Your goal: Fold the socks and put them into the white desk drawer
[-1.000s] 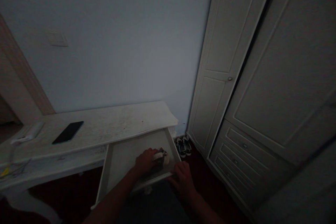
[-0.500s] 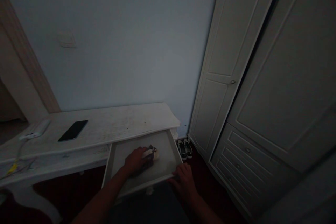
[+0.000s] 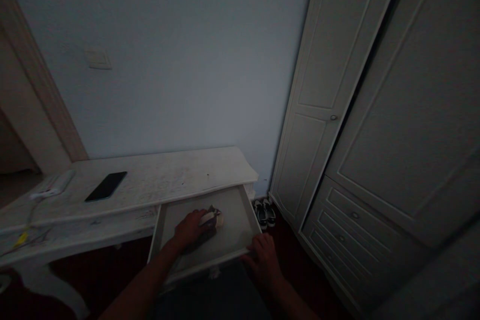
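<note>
A white drawer (image 3: 232, 200) is pulled out from under the white table. Inside it, my left hand (image 3: 189, 230) is closed on a crumpled cloth (image 3: 214, 219) with light and dark patches, close to the drawer's bottom. Part of the cloth is hidden under my fingers. At the drawer's front right corner, my right hand (image 3: 264, 255) grips the rim, fingers over the top edge and thumb in front. A small knob (image 3: 214, 272) sits on the drawer front between my arms.
On the white table (image 3: 180, 167) lie a dark phone (image 3: 107, 186) and a white power strip (image 3: 54, 184) with a cable. A pair of black and white shoes (image 3: 264, 214) stands on the red floor beside a tall wardrobe (image 3: 311, 160). The wall is behind the table.
My left hand has slid slightly left inside the drawer with the cloth under its fingers. My right hand stays on the drawer's corner.
</note>
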### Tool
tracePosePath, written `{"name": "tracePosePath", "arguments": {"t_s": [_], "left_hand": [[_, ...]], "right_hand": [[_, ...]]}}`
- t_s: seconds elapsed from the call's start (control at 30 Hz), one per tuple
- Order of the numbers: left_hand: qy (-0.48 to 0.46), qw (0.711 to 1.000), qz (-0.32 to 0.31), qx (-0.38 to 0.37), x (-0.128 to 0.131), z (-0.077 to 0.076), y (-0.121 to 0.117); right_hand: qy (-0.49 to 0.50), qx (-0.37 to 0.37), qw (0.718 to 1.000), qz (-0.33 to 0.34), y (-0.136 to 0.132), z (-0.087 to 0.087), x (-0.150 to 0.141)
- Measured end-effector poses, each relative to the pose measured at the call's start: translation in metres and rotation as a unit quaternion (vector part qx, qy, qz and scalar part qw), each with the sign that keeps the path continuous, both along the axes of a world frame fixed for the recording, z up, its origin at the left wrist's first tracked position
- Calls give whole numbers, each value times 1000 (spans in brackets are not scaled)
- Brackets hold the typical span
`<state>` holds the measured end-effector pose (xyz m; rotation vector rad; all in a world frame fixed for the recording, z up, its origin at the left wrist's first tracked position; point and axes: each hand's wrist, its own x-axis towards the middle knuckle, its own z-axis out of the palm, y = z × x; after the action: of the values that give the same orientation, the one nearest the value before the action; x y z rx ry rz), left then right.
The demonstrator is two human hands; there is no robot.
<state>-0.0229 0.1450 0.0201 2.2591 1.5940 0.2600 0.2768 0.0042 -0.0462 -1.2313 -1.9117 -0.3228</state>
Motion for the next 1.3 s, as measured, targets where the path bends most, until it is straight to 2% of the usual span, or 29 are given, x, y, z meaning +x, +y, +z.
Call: {"name": "tracePosePath", "arguments": {"t_s": [0.57, 0.73, 1.0, 1.3], "left_hand": [[22, 999, 34, 15, -10, 4, -2], [40, 995, 89, 27, -12, 2, -4], [70, 979, 185, 46, -12, 7, -6], [50, 940, 330, 70, -2, 4, -3]], "right_hand": [[12, -4, 1000, 2, -2, 4, -1], [15, -7, 1000, -2, -2, 4, -2], [6, -3, 1000, -3, -4, 6, -1], [4, 2, 1000, -11, -2, 5, -2]]}}
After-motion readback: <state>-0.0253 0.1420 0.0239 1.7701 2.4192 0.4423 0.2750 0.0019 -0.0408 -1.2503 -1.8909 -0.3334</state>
